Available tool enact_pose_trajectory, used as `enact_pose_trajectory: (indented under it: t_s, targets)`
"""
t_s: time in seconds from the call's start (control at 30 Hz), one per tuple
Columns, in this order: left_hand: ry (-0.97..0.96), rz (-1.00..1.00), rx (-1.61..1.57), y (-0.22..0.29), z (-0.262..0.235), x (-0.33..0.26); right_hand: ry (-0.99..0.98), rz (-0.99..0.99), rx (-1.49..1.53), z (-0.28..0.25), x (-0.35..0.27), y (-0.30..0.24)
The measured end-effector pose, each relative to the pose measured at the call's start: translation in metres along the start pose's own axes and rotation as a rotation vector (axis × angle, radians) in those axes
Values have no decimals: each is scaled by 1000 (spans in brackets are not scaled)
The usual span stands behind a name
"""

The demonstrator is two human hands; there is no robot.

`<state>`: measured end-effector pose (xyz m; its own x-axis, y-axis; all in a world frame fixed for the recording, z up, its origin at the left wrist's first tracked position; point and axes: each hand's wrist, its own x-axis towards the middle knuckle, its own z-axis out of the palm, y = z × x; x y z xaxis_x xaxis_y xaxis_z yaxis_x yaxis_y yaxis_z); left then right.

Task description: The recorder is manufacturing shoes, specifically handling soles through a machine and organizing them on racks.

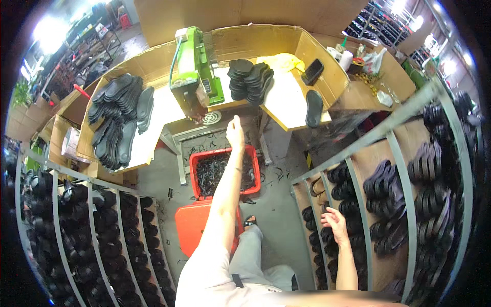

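Note:
My left hand reaches forward over the red bin, just in front of the green bench machine. Its fingers are drawn together, and anything between them is hidden. Dark scraps fill the bin. My right hand hangs beside the right rack with its fingers apart, holding nothing. Black shoe soles are piled right of the machine, and larger piles of soles lie on the left of the white table. A single black sole lies at the table's right edge.
Metal racks full of dark footwear flank me, on the left and right. A red stool-like object stands near my legs. Cardboard walls edge the table. A yellow bag and a black tray-like item lie on it.

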<state>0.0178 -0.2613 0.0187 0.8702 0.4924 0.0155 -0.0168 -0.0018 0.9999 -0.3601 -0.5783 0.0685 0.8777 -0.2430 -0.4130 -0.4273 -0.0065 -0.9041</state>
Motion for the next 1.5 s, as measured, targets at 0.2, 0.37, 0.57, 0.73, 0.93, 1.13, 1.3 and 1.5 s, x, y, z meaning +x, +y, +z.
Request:
enact_pose_trajectory:
  t_s: [0.2, 0.37, 0.57, 0.73, 0.93, 1.13, 1.3, 1.5]
  targets:
    - [86, 35, -94, 56, 45, 136, -258, 25, 28, 71, 122, -58]
    - [-1, -106, -19, 87, 89, 221, -255, -103, 85, 127, 262, -130]
    - [-253, -477, -11, 51, 155, 291, -168, -68, 76, 207, 462, -217]
    - [-686, -650, -106, 19, 124, 312, -200, 171, 278, 272, 533, -260]
    - [-633, -518, -243, 30, 93, 242, -365, 17, 579, 274, 510, -235]
    - [-743, -397, -373, -9, 82, 114, -173, 41, 581, 195, 397, -182]
    - [-664, -785, -404, -31, 53, 34, -145, 103, 476, 161, 334, -147]
    - [-687, -895, -537, -46, -37, -51, -180, 42, 374, 158, 227, -105]
